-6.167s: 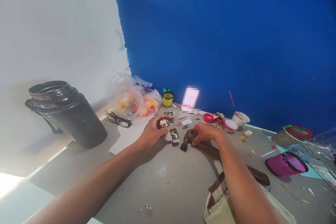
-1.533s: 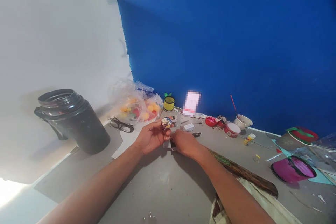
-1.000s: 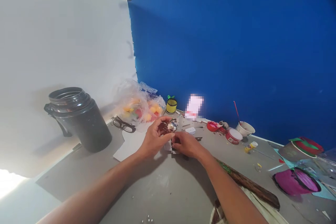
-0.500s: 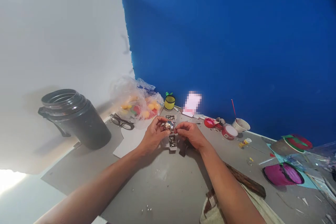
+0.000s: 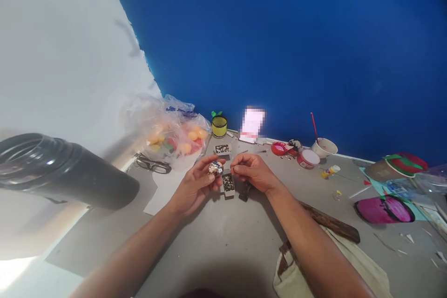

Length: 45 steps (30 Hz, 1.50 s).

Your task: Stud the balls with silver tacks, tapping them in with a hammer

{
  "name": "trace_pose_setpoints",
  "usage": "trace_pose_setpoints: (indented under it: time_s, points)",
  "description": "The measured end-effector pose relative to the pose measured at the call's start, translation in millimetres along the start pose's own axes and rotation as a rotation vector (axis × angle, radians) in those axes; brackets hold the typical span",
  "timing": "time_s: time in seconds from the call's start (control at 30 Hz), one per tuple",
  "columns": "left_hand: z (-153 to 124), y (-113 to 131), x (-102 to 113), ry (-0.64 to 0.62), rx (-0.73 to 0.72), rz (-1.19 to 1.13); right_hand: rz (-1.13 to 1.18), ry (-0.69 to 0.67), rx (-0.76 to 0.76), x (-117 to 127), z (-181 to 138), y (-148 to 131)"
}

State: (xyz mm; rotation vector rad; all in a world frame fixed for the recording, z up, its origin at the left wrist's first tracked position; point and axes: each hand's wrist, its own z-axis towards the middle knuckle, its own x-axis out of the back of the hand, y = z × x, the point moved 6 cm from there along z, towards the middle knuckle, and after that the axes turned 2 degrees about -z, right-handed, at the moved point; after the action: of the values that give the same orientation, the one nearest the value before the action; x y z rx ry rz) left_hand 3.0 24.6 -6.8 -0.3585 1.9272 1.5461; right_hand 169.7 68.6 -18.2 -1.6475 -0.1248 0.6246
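Observation:
Between the thumb and fingers of my left hand [image 5: 197, 184] rests a shiny, rounded ball [image 5: 215, 168] covered in metallic pieces, perhaps pin heads. My right hand [image 5: 253, 171] is just right of it, thumb and forefinger pinched together on something too small to make out. A gap separates these fingertips from the ball. Below and between the hands sits a small white box [image 5: 228, 185] full of shiny metal bits. Beyond the hands is a second such box [image 5: 222, 149]. A small dark object [image 5: 244, 192] lies under my right hand.
A large dark flask [image 5: 87, 172] stands at left, beside eyeglasses [image 5: 152, 164] and a plastic bag [image 5: 185, 137] of colourful items. A yellow mesh cup [image 5: 219, 127] and a lit phone [image 5: 252, 125] are at the back. At right are a paper cup [image 5: 324, 147], wooden stick [image 5: 331, 223] and magenta container [image 5: 372, 209].
My hands have drawn apart; the right fingertips were touching the ball and are now away from it. The ball has shifted slightly left in view, and the camera view has turned.

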Motion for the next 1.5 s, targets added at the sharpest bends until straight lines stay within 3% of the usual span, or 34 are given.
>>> trace_pose_setpoints:
  time_s: [0.47, 0.67, 1.5]
  points:
    - [-1.3, -4.9, 6.9, 0.011, -0.021, 0.107, -0.003, -0.041, -0.019, -24.0, -4.3, 2.1]
    - [-3.1, -8.5, 14.3, 0.034, -0.049, 0.22, -0.073, 0.028, -0.043, -23.6, -3.6, 4.2]
    - [-2.9, -1.9, 13.2, 0.038, -0.141, 0.373, -0.242, 0.029, 0.004, -26.5, -4.5, -3.1]
